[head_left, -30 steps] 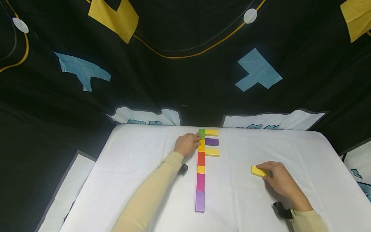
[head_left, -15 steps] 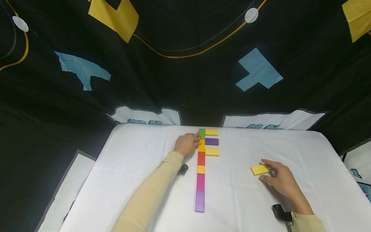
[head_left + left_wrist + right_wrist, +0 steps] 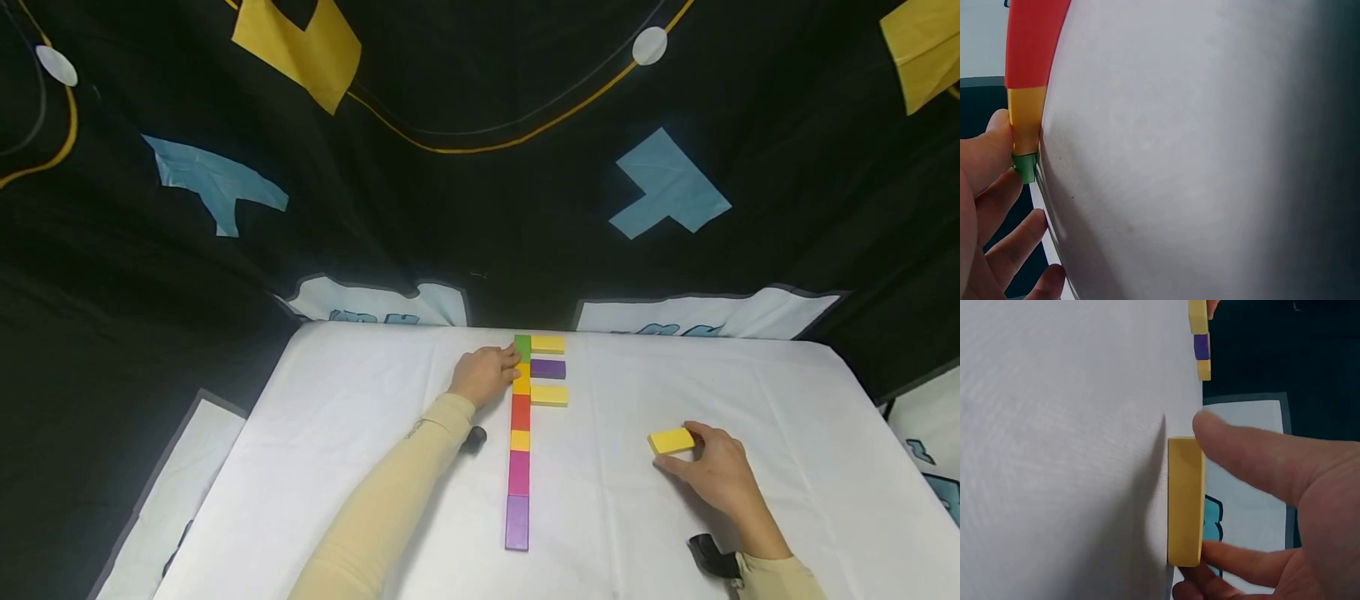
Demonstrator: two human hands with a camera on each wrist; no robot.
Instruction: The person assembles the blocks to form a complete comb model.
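Observation:
A straight column of coloured blocks (image 3: 519, 473) runs up the middle of the table, from purple at the near end to a green block (image 3: 522, 348) at the far end. My left hand (image 3: 483, 375) lies beside the column's far end, its thumb and index finger touching the orange block (image 3: 1026, 119) and the green one from the left. At the right lies a loose yellow block (image 3: 670, 441), flat on the cloth. With thumb and index finger at its opposite ends, my right hand (image 3: 716, 471) pinches this block; the right wrist view shows it too.
Two yellow blocks (image 3: 549, 396) and a purple block (image 3: 548, 368) between them stick out rightward from the column's far part. White cloth covers the table (image 3: 360, 392); a black patterned curtain (image 3: 480, 225) hangs behind it.
My right hand lets go of the yellow block, then takes it again with the thumb moved left to its near left corner. The block is turned slightly. My left hand stays put.

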